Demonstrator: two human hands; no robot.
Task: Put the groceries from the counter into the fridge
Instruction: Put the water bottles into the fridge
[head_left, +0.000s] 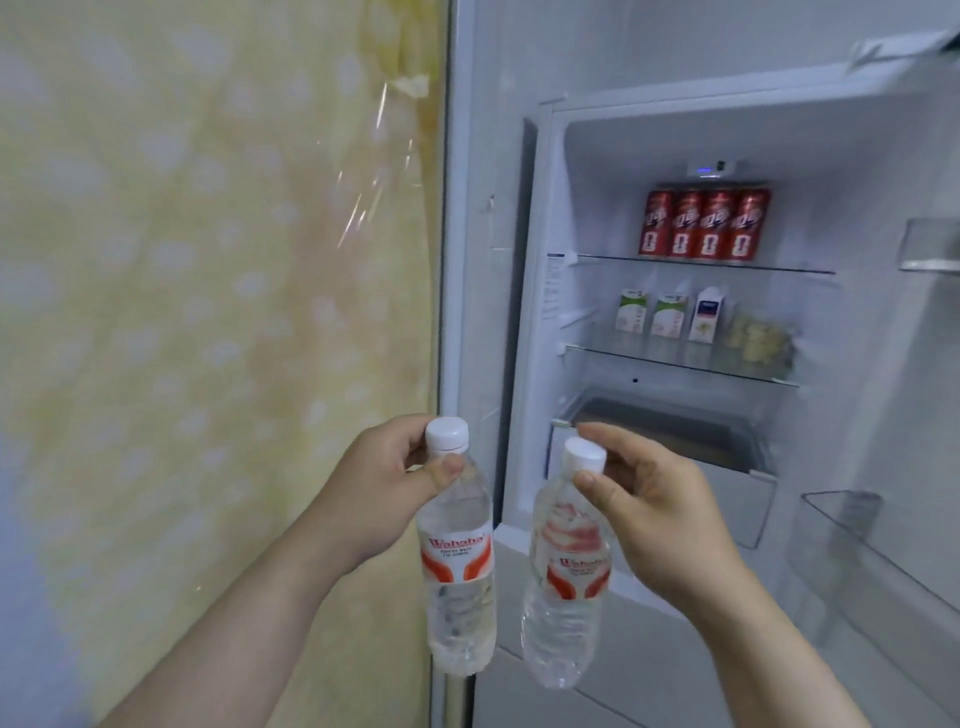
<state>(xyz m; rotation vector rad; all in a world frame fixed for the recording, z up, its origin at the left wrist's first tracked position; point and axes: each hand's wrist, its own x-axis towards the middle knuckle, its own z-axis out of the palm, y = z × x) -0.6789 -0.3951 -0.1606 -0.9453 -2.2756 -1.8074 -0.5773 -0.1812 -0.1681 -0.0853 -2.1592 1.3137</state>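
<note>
My left hand (379, 488) pinches the neck of a clear water bottle (457, 561) with a white cap and a red-and-white label, which hangs upright. My right hand (654, 514) pinches a second, matching water bottle (566, 587) at its cap; this one hangs slightly tilted. Both bottles are in front of the open fridge (675, 145), below and to the left of its lit compartment.
Several red cans (704, 224) stand on the top glass shelf. Three small cartons (670, 314) and a pale bag (761, 338) sit on the middle shelf. A drawer (670, 431) lies below. Door bins (841, 514) are at the right. A yellow patterned wall (208, 312) fills the left.
</note>
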